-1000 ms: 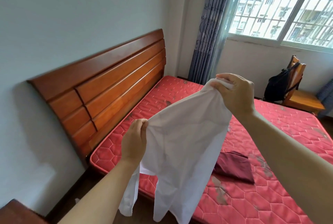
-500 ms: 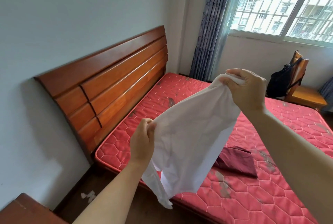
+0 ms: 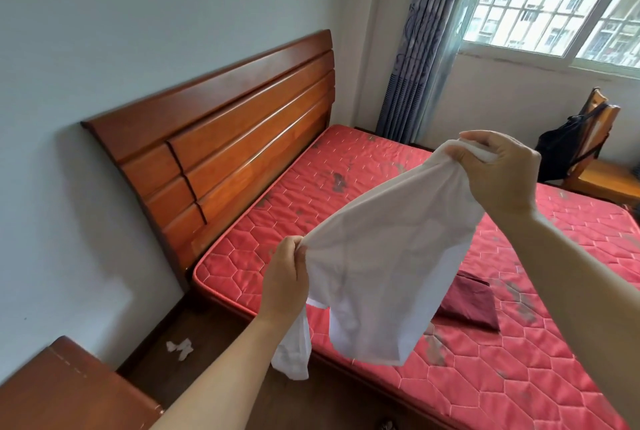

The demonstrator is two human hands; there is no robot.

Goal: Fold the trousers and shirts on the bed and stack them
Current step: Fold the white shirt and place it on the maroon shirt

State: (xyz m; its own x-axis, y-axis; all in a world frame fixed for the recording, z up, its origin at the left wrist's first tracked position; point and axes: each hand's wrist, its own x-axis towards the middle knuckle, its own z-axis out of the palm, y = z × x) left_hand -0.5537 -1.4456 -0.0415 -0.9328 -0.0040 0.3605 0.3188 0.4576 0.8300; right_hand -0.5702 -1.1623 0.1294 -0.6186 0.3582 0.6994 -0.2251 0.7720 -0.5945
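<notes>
Left hand [image 3: 285, 282]: my fingers pinch the white shirt [image 3: 381, 263], arm low.
Right hand [image 3: 498, 170]: my fingers grip its other end, raised higher.
Below my fingers: red bed [image 3: 519, 377].

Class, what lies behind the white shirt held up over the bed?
A folded maroon garment lies on the red mattress behind the white shirt; the shirt covers its left edge.

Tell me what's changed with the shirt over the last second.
The hanging end of the white shirt has swung up and forward over the red mattress. The left hand and right hand still grip its top edge. The folded maroon garment stayed put.
</notes>
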